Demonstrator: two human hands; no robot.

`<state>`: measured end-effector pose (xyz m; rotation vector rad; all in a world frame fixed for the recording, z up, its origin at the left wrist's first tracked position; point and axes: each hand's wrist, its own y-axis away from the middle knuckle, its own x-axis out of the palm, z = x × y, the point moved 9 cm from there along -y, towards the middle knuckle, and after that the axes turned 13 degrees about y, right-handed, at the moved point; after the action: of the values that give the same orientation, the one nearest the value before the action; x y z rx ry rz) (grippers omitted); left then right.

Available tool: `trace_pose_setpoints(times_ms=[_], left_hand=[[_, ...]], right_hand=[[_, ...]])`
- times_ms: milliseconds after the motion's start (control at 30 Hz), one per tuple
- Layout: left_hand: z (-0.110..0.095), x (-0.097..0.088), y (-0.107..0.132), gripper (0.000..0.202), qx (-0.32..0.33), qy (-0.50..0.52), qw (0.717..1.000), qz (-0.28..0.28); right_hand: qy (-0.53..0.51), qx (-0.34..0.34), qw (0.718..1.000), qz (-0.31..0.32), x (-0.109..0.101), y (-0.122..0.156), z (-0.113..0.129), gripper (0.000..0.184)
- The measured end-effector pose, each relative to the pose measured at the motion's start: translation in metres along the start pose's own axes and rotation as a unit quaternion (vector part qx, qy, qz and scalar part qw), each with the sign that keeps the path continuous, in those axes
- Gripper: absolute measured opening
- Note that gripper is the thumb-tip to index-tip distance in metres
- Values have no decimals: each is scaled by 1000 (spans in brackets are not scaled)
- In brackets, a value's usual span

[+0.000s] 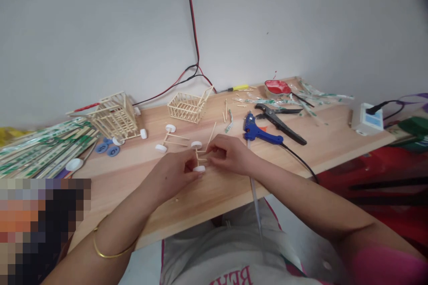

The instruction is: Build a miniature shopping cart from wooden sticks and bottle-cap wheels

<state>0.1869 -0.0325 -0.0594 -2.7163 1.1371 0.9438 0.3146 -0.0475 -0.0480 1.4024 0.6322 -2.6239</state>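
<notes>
My left hand [174, 173] and my right hand [229, 153] meet over a small wooden stick frame with white wheels [199, 156] on the wooden table [214, 187]. Both hands pinch that frame, the left at its near wheel, the right at its sticks. A thin stick [211, 135] rises from the frame toward the back. A second wheel-and-stick axle piece [170, 139] lies just left of it.
A stick cart with wheels [115, 118] and a stick basket [187, 107] stand at the back. A blue glue gun [259, 132], black pliers [279, 118], a red dish [277, 87], wrapped sticks [43, 151], blue caps [107, 148] and a white power box [366, 119] lie around.
</notes>
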Motion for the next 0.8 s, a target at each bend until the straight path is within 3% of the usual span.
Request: trace_pose_setpoints(times_ms=[167, 433, 600, 800], left_hand=[[-1, 1, 1, 23, -4, -1, 1000, 8], [1, 1, 1, 30, -4, 59, 998, 2], [0, 2, 1, 24, 6, 40, 999, 9], [0, 1, 0, 50, -12, 53, 999, 7]], right_hand=[[-21, 22, 999, -38, -9, -1, -4, 10], [-22, 15, 999, -29, -9, -1, -3, 11], [-19, 14, 999, -23, -7, -1, -4, 10], [-1, 12, 999, -30, -10, -3, -4, 10]])
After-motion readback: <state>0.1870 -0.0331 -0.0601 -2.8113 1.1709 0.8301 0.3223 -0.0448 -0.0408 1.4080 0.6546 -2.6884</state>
